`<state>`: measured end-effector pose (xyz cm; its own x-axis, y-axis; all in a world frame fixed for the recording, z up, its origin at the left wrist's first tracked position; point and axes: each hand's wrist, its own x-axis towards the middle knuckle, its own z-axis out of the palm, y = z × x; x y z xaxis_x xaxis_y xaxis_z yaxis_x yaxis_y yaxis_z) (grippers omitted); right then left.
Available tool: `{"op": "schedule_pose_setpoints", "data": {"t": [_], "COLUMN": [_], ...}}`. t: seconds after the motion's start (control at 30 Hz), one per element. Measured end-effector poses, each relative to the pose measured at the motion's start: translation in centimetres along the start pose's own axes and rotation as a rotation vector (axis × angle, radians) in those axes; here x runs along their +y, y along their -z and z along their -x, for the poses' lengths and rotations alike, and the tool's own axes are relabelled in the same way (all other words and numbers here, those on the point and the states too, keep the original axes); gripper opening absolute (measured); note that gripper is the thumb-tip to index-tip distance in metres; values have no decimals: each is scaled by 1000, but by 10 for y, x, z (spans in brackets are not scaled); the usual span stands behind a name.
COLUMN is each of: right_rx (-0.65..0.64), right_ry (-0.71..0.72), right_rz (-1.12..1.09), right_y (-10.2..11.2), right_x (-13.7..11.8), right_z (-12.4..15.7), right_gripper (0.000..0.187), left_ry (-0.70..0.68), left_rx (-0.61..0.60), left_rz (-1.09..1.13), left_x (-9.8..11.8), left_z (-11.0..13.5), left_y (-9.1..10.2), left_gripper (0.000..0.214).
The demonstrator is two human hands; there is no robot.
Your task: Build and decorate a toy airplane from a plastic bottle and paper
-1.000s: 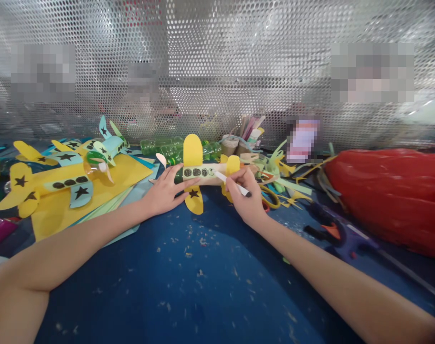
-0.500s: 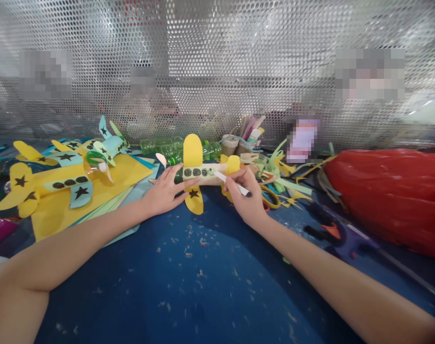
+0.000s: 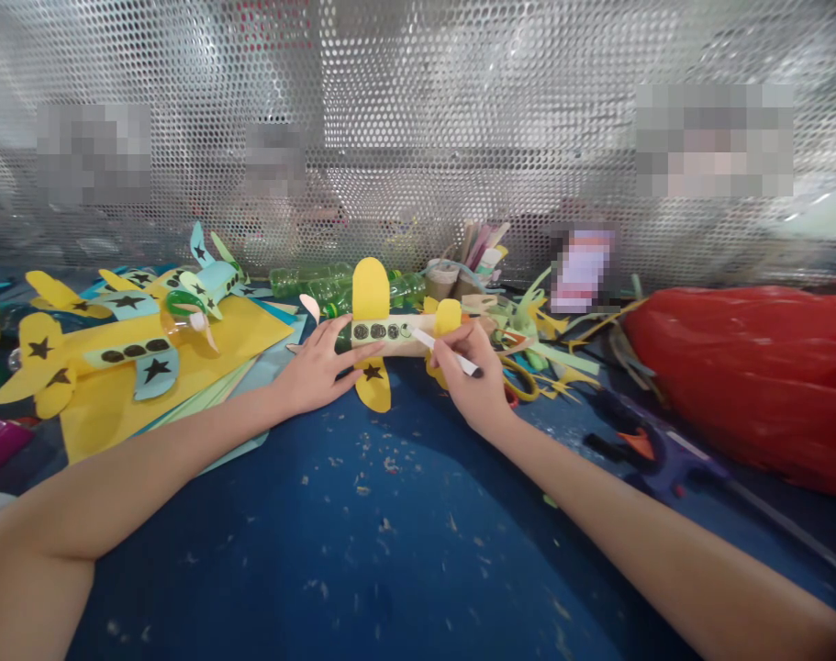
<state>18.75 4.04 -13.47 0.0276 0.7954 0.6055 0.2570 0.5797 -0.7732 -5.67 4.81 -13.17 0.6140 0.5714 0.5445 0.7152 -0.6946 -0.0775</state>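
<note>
A toy plane [image 3: 418,347] made from a bottle wrapped in pale paper lies on the blue table, with yellow paper wings and a black star on the lower one. My left hand [image 3: 321,365] rests over its nose end, fingers laid along the body and holding it steady. Between the fingers of my right hand [image 3: 476,381] is a white marker [image 3: 451,353], its tip on the pale paper. Black filled circles run along the side; at the marker's tip is a circle only partly dark.
Finished-looking paper planes [image 3: 121,344] stand on yellow sheets [image 3: 252,321] at left. Green bottles [image 3: 307,278] and a cup [image 3: 442,275] lie behind. Scissors [image 3: 520,378], paper scraps, a purple glue gun [image 3: 672,454] and a red plastic bag [image 3: 748,376] are at right. Perforated metal [image 3: 418,110] borders the back.
The marker's tip has shifted very slightly within the partly dark circle, which looks a little more filled. Both hands keep their places on the plane.
</note>
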Motion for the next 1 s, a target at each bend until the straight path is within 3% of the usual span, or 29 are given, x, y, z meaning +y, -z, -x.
{"op": "schedule_pose_setpoints", "data": {"t": [1.0], "right_rx": [22], "right_ry": [47], "right_rz": [8], "right_y": [0], "right_x": [-3], "right_z": [0], "right_gripper": [15], "left_ry": [12], "left_rx": [-16], "left_rz": [-3], "left_x": [0], "left_z": [1], "left_y": [0], "left_gripper": [44]}}
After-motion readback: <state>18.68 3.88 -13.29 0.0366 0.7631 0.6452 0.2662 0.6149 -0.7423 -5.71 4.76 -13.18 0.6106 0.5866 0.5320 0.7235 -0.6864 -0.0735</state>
